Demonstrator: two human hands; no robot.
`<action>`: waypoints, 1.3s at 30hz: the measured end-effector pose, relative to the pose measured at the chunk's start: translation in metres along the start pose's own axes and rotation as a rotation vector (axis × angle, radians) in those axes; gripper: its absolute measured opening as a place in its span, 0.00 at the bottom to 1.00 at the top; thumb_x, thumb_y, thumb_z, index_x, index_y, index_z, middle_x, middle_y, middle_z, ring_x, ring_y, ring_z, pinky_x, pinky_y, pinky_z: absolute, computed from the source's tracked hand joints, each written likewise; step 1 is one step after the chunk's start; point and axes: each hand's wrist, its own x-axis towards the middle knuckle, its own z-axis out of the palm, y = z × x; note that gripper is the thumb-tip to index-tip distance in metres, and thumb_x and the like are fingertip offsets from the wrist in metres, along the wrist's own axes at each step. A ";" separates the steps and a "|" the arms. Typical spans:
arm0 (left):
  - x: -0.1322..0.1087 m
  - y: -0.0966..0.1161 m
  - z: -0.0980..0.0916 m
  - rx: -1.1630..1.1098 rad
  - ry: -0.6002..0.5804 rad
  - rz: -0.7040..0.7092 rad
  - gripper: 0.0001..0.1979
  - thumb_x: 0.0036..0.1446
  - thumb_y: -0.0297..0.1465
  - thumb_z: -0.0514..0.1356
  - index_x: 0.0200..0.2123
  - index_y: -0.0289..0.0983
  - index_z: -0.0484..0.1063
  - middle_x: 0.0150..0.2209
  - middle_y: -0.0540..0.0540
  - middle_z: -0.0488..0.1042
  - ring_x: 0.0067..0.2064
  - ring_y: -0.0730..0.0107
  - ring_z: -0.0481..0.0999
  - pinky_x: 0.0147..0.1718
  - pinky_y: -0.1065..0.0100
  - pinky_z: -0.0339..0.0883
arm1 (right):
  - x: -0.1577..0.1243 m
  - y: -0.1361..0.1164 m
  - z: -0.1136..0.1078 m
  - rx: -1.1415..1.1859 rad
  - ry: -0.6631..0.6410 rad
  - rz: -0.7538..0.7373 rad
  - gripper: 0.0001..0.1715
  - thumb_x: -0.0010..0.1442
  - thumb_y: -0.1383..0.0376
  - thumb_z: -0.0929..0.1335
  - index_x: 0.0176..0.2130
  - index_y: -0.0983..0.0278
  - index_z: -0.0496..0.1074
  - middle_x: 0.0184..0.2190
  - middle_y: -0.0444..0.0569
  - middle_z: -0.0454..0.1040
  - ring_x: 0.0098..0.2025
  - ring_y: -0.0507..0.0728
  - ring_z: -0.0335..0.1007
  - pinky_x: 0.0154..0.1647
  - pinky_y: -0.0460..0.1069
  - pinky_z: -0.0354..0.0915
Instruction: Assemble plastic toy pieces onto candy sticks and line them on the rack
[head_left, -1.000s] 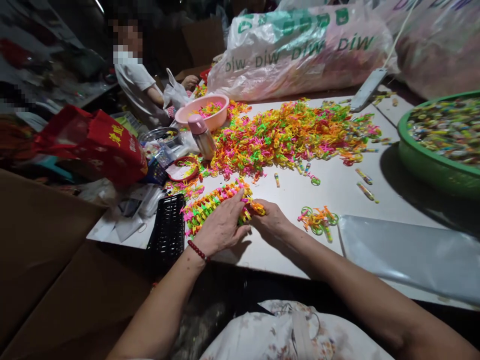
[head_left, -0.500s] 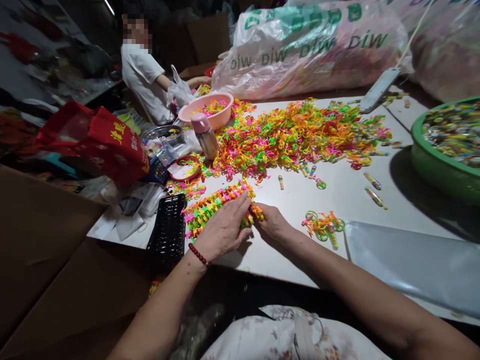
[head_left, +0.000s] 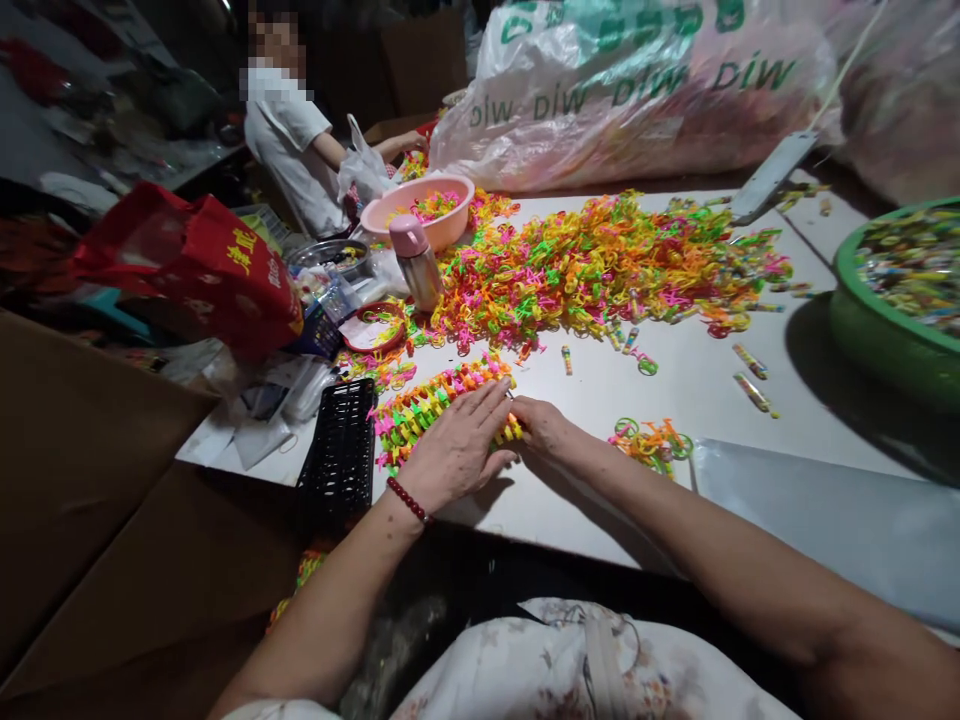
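At the near edge of the tabletop [head_left: 600, 380]: row block of neon plastic toys [head_left: 424, 410], lying left of centre, packed in close rows.
Long axis of row block: crosswise to the person, slanting away toward the right.
Left end of row block: directed at the black plastic basket [head_left: 341, 440], just beside it.
Right end of row block: partly hidden by the hands.
Heading of single toys in the rows: too small to tell.
Left hand [head_left: 459, 440]: palm down over the right part of the row block; fingers straight, side by side, directed away and to the right; thumb spread apart from them; beaded bracelet [head_left: 408, 500] at the wrist.
Right hand [head_left: 546, 428]: at the right end of the row block, directed left; fingers bent inward and close together; cannot tell how far they are closed or what they hold.
Small toy pile [head_left: 656, 445]: beyond the right forearm, near the plastic sheet [head_left: 810, 510].
Loose toy heap [head_left: 570, 265]: behind the hands, spread left to right.
Single filled tube [head_left: 567, 360]: between heap and right hand, long axis directed away from the person.
Flask [head_left: 418, 265]: upright at the left end of the heap, beside the pink basin [head_left: 442, 228].
Green basin [head_left: 892, 320]: far right, well apart from the hands.
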 end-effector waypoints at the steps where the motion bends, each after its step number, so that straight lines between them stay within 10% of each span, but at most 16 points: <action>1: 0.000 0.000 0.001 0.001 0.007 0.001 0.34 0.63 0.42 0.56 0.67 0.35 0.50 0.70 0.37 0.48 0.70 0.59 0.48 0.66 0.55 0.49 | 0.001 -0.002 0.001 -0.007 0.005 0.007 0.06 0.51 0.66 0.68 0.32 0.64 0.74 0.30 0.46 0.72 0.30 0.53 0.65 0.33 0.46 0.61; 7: 0.000 -0.004 0.010 0.023 0.043 0.030 0.33 0.60 0.40 0.59 0.64 0.34 0.54 0.69 0.36 0.51 0.70 0.56 0.50 0.66 0.53 0.49 | -0.004 -0.022 0.001 -0.077 0.046 0.081 0.05 0.55 0.68 0.68 0.33 0.65 0.75 0.31 0.47 0.73 0.32 0.54 0.67 0.34 0.46 0.63; 12: -0.002 -0.006 0.008 0.064 0.044 0.059 0.36 0.61 0.44 0.57 0.66 0.34 0.51 0.69 0.36 0.50 0.70 0.55 0.50 0.66 0.53 0.49 | -0.077 -0.041 -0.031 -0.207 0.217 0.068 0.14 0.64 0.67 0.63 0.50 0.64 0.68 0.45 0.53 0.71 0.41 0.55 0.70 0.43 0.49 0.66; 20: 0.008 -0.003 0.003 0.087 0.005 0.131 0.29 0.64 0.43 0.54 0.64 0.37 0.56 0.68 0.39 0.53 0.70 0.56 0.50 0.66 0.51 0.46 | -0.174 -0.020 -0.078 -0.760 0.283 0.618 0.10 0.64 0.60 0.65 0.39 0.66 0.69 0.39 0.54 0.69 0.33 0.59 0.69 0.30 0.51 0.62; 28: 0.008 0.003 0.000 0.006 -0.012 0.080 0.28 0.63 0.39 0.56 0.61 0.31 0.59 0.64 0.35 0.61 0.69 0.55 0.52 0.67 0.55 0.48 | -0.138 -0.029 -0.085 -0.463 0.402 0.636 0.09 0.64 0.65 0.61 0.38 0.63 0.69 0.32 0.52 0.74 0.33 0.58 0.70 0.33 0.50 0.61; 39: 0.007 0.001 0.002 -0.191 0.062 0.023 0.40 0.59 0.37 0.60 0.68 0.35 0.42 0.67 0.35 0.54 0.68 0.55 0.53 0.66 0.52 0.52 | -0.016 -0.020 -0.010 0.276 0.275 0.225 0.16 0.60 0.54 0.66 0.34 0.65 0.71 0.32 0.49 0.74 0.35 0.56 0.68 0.37 0.49 0.63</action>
